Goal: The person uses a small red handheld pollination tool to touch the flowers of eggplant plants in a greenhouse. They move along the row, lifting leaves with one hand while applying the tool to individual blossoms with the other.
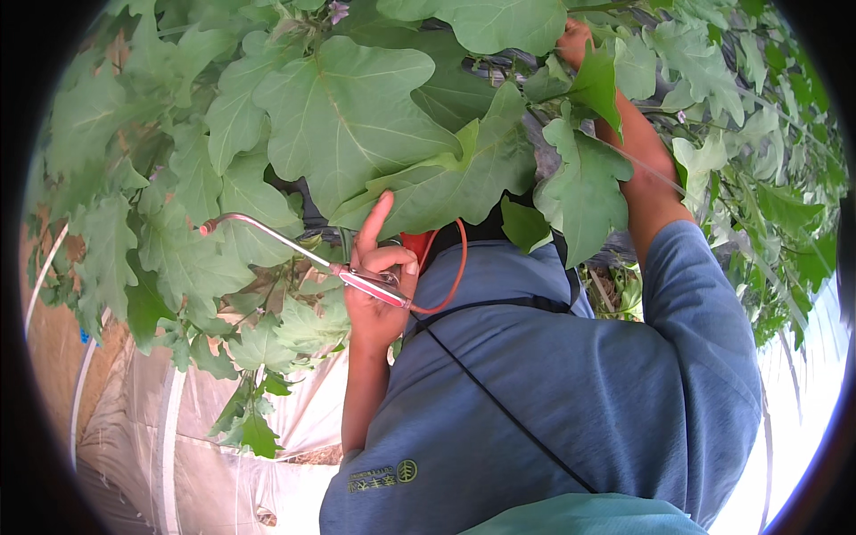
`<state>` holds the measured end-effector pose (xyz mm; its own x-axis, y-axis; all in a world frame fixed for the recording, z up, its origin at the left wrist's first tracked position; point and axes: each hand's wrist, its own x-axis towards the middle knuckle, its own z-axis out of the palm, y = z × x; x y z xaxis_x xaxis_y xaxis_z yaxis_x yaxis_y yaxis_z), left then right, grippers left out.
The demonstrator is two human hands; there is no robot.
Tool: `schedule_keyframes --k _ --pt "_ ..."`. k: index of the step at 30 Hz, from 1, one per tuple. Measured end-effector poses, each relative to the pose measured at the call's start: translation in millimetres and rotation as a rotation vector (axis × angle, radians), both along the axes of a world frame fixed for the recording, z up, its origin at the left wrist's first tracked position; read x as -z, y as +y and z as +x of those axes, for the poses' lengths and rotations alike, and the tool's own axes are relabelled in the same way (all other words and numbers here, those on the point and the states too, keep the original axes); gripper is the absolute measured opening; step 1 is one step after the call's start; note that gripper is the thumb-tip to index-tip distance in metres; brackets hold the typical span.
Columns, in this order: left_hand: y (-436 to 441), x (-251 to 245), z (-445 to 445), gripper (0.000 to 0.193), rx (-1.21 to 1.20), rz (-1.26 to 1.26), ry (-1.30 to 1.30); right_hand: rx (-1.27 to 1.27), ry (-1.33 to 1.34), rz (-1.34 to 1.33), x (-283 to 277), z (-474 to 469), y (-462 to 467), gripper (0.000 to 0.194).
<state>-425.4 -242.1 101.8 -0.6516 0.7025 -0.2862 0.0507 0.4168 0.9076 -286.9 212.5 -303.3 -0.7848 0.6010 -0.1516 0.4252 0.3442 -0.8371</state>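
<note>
My left hand [380,277] is wrapped around the red grip of a small sprayer wand [371,286]. Its index finger points up against the edge of a broad eggplant leaf [428,190]. The wand's thin curved metal tube reaches left and ends in a red nozzle [208,227]. From the grip's other end an orange hose [461,267] loops up toward a red object [416,246], mostly hidden behind the hand. My right hand [575,43] is reached forward into the foliage. Leaves cover part of it, so what its fingers hold cannot be told.
Dense eggplant plants [107,134] with a purple flower [338,11] surround both arms. Black plastic film [521,60] shows between leaves. A thin string [645,167] crosses at right. Pale greenhouse sheeting [214,428] and a white pole [168,441] stand at left.
</note>
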Motion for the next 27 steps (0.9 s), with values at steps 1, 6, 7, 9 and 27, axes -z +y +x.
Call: schedule_keyframes --k 1,6,7,9,27 --pt "0.2 -0.2 -0.2 0.017 -0.015 -0.004 -0.005 0.005 0.108 -0.098 7.0 -1.0 2.2 0.03" --pt "0.1 1.0 2.0 0.018 -0.031 0.007 -0.004 0.013 0.195 -0.402 15.7 2.9 -1.2 0.037" --pt "-0.8 0.2 2.9 0.018 -0.042 0.011 -0.02 0.008 0.102 -0.401 12.9 2.6 -2.5 0.038" --pt "-2.7 0.0 4.9 0.018 -0.053 0.019 -0.033 -0.053 -0.089 -0.407 6.0 0.0 -1.5 0.04" --pt "-12.2 1.7 8.4 0.014 -0.07 -0.003 -0.048 0.622 0.031 0.226 -5.9 65.2 -26.2 0.037"
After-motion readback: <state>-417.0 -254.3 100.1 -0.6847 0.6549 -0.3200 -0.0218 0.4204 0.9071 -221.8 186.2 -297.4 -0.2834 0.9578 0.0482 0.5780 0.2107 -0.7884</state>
